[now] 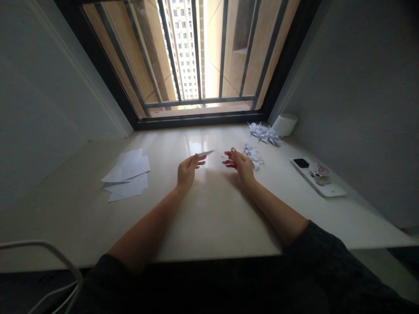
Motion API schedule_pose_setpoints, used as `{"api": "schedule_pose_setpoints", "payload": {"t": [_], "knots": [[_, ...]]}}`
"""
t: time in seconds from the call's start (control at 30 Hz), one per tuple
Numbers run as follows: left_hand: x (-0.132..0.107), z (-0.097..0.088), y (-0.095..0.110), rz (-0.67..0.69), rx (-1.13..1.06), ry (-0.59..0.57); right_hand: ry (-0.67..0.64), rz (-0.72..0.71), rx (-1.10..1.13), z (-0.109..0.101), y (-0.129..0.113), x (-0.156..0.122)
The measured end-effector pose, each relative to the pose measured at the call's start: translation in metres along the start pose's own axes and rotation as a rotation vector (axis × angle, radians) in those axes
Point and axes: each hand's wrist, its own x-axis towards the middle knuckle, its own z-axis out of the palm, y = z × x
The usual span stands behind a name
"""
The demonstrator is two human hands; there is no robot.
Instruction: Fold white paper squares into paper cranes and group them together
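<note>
My left hand [187,172] pinches a small folded piece of white paper [205,154], narrow and pointed toward the right. Across from it, my right hand [242,165] is held with its fingers bent and apart, close to the paper's tip. A faint pale sliver shows between the two hands; whether it touches the right fingertips is unclear. Just beyond the right hand lies a small group of folded white paper pieces [251,152]. Both hands hover over the pale sill-like surface [209,218].
Loose white paper sheets [127,170] overlap at the left. Toward the back right, a bigger heap of folded paper pieces [264,133] lies beside a white cup-like container [285,124]. A phone [317,178] with a round grip rests at right. White cables [49,245] curve at lower left; a barred window [199,115] stands behind.
</note>
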Motion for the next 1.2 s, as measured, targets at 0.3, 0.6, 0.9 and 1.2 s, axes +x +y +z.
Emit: {"api": "schedule_pose_setpoints", "payload": {"t": [0.3,0.6,0.9,1.2], "knots": [[0.001,0.002,-0.007,0.008,-0.01,0.093,-0.003,-0.013,0.101,0.0,0.014,0.006],[0.003,0.001,-0.004,-0.166,-0.148,0.011,0.048,-0.105,-0.015,-0.004,0.019,0.009],[0.006,0.0,-0.006,-0.225,-0.195,-0.044,-0.018,-0.101,-0.062,0.0,0.014,0.003],[0.006,-0.001,-0.005,-0.241,-0.219,0.004,-0.016,0.06,0.057,0.0,0.009,0.005]]}}
